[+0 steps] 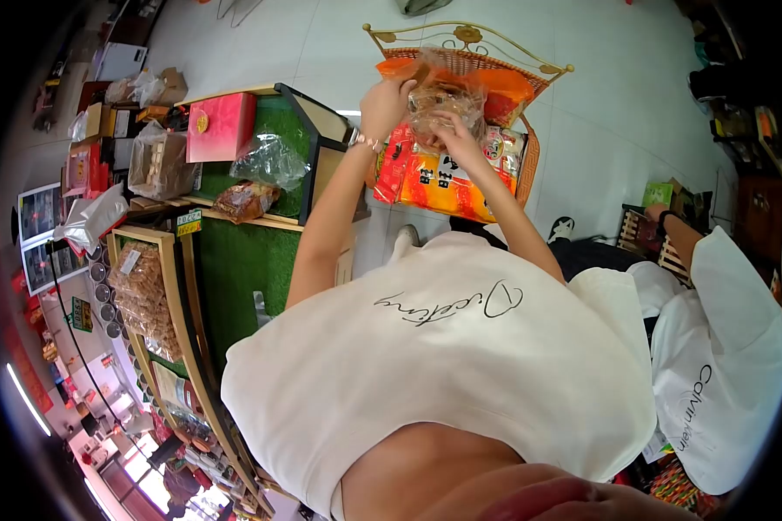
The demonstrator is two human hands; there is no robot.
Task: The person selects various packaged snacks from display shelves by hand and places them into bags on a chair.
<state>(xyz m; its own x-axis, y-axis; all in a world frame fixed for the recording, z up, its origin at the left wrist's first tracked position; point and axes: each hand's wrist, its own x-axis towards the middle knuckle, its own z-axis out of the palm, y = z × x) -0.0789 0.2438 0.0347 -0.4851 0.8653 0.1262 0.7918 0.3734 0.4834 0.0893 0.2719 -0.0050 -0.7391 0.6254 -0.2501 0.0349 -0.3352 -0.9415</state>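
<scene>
A clear plastic bag of brown food pieces (439,104) is between my two hands, over a wicker chair (530,161) with a gold metal frame. My left hand (387,106), with a bracelet at its wrist, is closed at the bag's upper left; its fingertips are partly hidden. Bent fingers of my right hand (457,139) grip the bag's lower right side. Orange and yellow packages with dark characters (447,193) lie on the seat just below the bag. A red packet (394,165) is beside them, and orange packaging (506,87) shows behind.
Left of me stands a wooden display shelf with green matting (243,260), holding a pink-red box (222,128), bagged food (245,201) and crumpled clear plastic (269,161). At right, another person in a white shirt (721,365) reaches toward slatted crates (639,234).
</scene>
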